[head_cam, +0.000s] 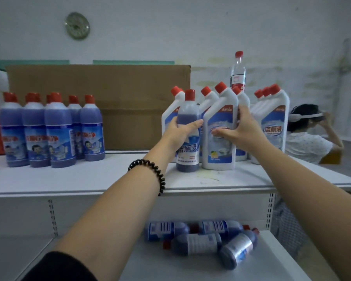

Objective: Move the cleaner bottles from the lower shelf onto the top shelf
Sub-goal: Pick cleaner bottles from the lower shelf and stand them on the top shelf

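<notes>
Shelf (69,179): left hand (180,130) grips blue bottle (187,157), right hand (243,130) white bottle (219,155), behind front edge.

**Materials and surface finishes**

Blue bottle (187,112): smooth translucent plastic with a glossy printed label. White bottle (219,151): opaque plastic with a slight sheen. Top shelf (89,175): white, matt, smooth, faintly stained. Cardboard box (109,88): brown matt paperboard. Bracelet (157,169): glossy black beads.
</notes>
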`<act>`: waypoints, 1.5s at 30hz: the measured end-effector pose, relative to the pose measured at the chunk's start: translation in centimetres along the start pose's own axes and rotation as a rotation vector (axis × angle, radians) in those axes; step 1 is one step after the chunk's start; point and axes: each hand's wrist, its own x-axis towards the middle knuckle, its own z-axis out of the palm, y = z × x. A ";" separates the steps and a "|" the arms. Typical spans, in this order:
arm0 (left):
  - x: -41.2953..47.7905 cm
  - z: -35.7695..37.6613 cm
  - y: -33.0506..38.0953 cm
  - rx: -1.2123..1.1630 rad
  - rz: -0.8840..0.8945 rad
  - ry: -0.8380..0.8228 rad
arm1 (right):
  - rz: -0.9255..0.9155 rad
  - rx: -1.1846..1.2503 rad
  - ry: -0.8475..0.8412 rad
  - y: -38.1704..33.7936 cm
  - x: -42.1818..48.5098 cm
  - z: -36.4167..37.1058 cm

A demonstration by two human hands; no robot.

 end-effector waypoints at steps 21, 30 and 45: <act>-0.2 -0.4 -1.0 0.048 -0.048 0.008 | 0.252 -0.268 -0.128 0.1 -0.9 -1.8; -0.1 -0.4 -1.1 0.037 -0.040 0.008 | 0.266 -0.380 -0.093 1.2 -0.9 -3.1; -0.4 -0.4 -0.9 0.055 -0.049 0.003 | 0.221 -0.503 -0.033 2.1 -0.9 -3.9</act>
